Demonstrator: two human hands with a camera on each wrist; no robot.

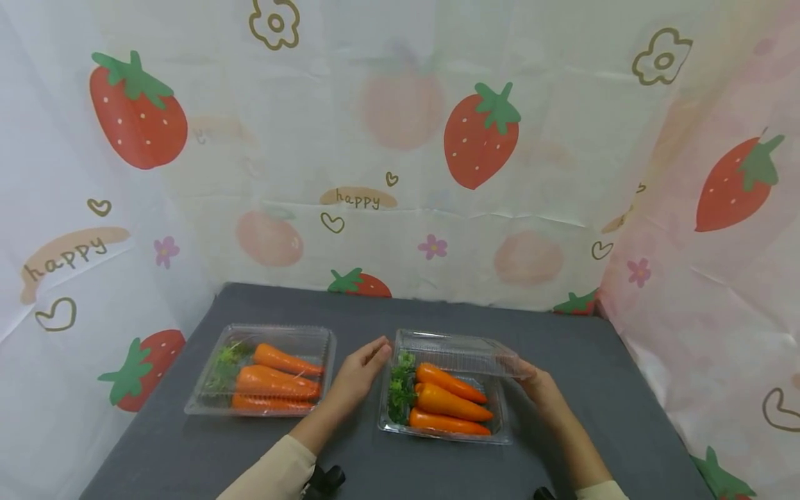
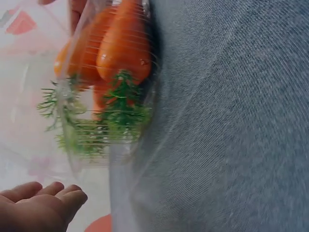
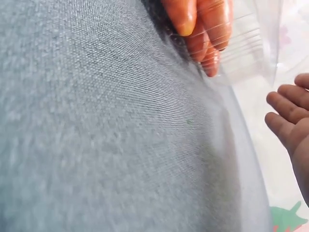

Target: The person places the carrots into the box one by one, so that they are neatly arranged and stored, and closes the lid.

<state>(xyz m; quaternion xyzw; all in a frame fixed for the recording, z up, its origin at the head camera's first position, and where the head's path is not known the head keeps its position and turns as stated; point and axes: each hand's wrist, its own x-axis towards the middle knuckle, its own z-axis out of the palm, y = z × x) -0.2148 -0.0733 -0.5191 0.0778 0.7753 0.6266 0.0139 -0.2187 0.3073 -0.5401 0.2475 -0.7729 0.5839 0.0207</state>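
A clear plastic box [image 1: 446, 436] holds several orange carrots [image 1: 453, 401] with green leafy tops [image 1: 402, 389] at their left end. Its clear hinged lid [image 1: 459, 351] stands partly raised and slanted over the back of the box. My left hand [image 1: 362, 371] is beside the box's back left corner, fingers straight, fingertips close to the lid's left edge. At the lid's right end is my right hand [image 1: 542, 392], its fingertips right at the lid's corner. In the right wrist view the fingers [image 3: 285, 107] look straight. The left wrist view shows straight fingers [image 2: 43, 191] below the lid.
A second clear box [image 1: 206, 405] with carrots [image 1: 275, 385] stands to the left, its lid down. Both boxes rest on a dark grey table cloth [image 1: 456, 476]. A white curtain printed with strawberries [image 1: 481, 135] hangs behind and along both sides.
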